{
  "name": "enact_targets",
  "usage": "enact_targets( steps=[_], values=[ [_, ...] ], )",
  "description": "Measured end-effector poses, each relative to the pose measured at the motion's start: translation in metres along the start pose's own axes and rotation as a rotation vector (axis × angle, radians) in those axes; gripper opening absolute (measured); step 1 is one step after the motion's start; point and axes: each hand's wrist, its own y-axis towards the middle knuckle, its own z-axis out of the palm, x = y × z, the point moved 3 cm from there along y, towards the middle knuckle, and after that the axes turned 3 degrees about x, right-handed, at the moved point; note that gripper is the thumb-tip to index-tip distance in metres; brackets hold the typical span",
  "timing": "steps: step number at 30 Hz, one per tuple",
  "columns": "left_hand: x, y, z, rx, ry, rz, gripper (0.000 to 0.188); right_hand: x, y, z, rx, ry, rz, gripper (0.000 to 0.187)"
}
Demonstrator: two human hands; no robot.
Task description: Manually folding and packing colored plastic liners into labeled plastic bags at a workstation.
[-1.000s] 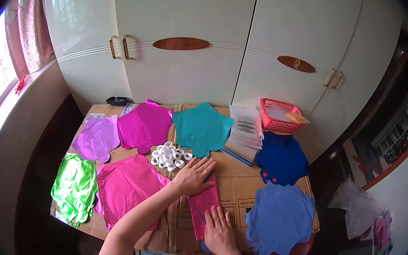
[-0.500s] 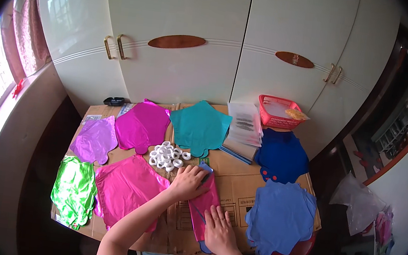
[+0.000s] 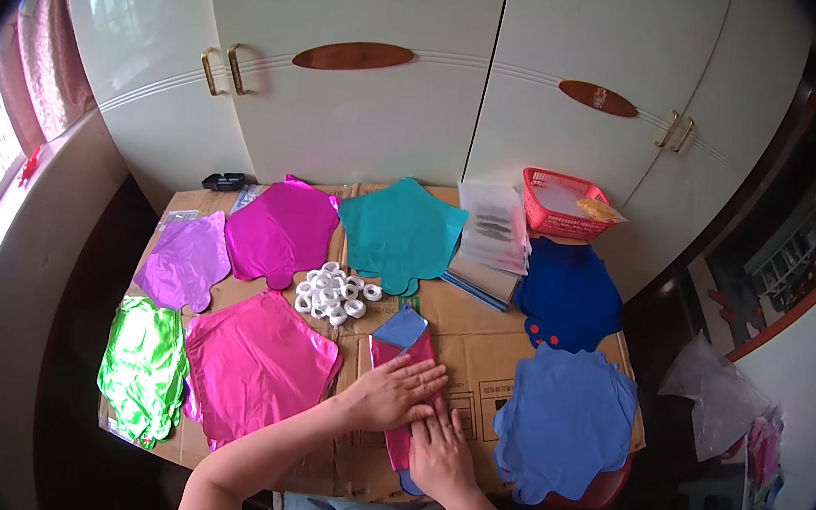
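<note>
Pressing both palms flat, we work at a cardboard-covered table [image 3: 478,349] spread with flat foil balloon shapes: a large hot-pink foil sheet [image 3: 257,364] at our left, a periwinkle-blue foil stack [image 3: 566,414] at our right, and magenta [image 3: 282,231], teal [image 3: 400,232], dark blue [image 3: 569,299], lilac [image 3: 183,265] and crinkled green [image 3: 142,366] ones around them. A red plastic basket [image 3: 563,204] sits at the far edge, and a small heap of white plastic rings [image 3: 329,294] lies near the middle.

Directly in front of us lies a narrow folded pink foil balloon with a blue underside [image 3: 407,356], lengthwise away from us, its blue far tip peeking out. Our left hand [image 3: 397,395] lies open, fingers spread across its middle; our right hand [image 3: 441,455] lies open on its near end, the two hands touching.

To do this well, we judge, we should keep even pressure and smooth outward from the centre, so the slippery foil creases cleanly without sliding.
</note>
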Motion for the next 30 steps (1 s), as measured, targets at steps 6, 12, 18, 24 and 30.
enact_targets(
  steps=[6,12,18,24,30],
  values=[
    [0.012,0.004,-0.007,-0.083,0.114,-0.085,0.063,0.001,-0.005,-0.009,0.008,0.001,-0.002,0.049],
    [0.01,0.003,-0.009,-0.095,0.155,-0.126,0.071,-0.008,-0.037,-0.018,0.108,-0.018,-0.059,0.057],
    [0.008,0.004,-0.01,-0.106,0.177,-0.129,0.071,-0.022,-0.04,-0.051,0.222,-0.005,-0.193,0.041],
    [0.008,0.005,-0.011,-0.102,0.201,-0.13,0.075,-0.071,0.038,-0.048,-0.032,0.179,-0.164,0.023],
    [0.008,0.003,-0.011,-0.09,0.204,-0.131,0.078,-0.083,0.063,-0.026,-0.051,0.085,-0.228,0.036]
  ],
)
